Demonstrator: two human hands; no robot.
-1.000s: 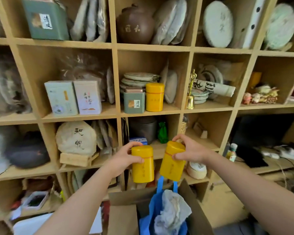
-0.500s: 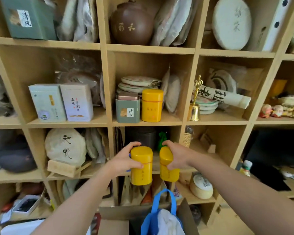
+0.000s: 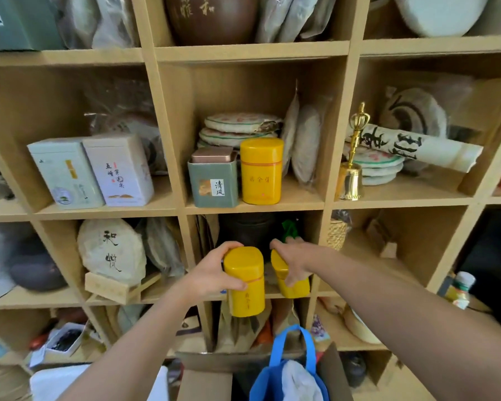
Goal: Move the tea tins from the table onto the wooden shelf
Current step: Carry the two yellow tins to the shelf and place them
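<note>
Wooden shelf (image 3: 252, 204) cubbies fill my whole view, a grid of pale compartments crowded with wrapped tea cakes, boxes and jars. I see both of my bare arms reaching forward from the bottom of the frame. My left hand (image 3: 211, 277) is wrapped around the upper half of a tall yellow tin (image 3: 245, 285), fingers curled over its lid edge, holding it upright in the air in front of the lower middle compartment. My right hand (image 3: 294, 261) grips a second yellow tin (image 3: 291, 280) from above and behind, and this one tilts with its top leaning left toward the first; the two are near each other but apart. Neither appears to be resting on a board yet, though the hands hide their far sides. One compartment higher, a matching yellow tin on the shelf (image 3: 261, 170) already stands upright just beside a green square tin (image 3: 213, 180), with stacked tea cakes behind them. I judge the task part done: that one tin looks placed, two are in hand at the shelf front and not yet set down. No table shows in my view, so I cannot say whether more tins wait there. Open room remains beside the placed tin
</note>
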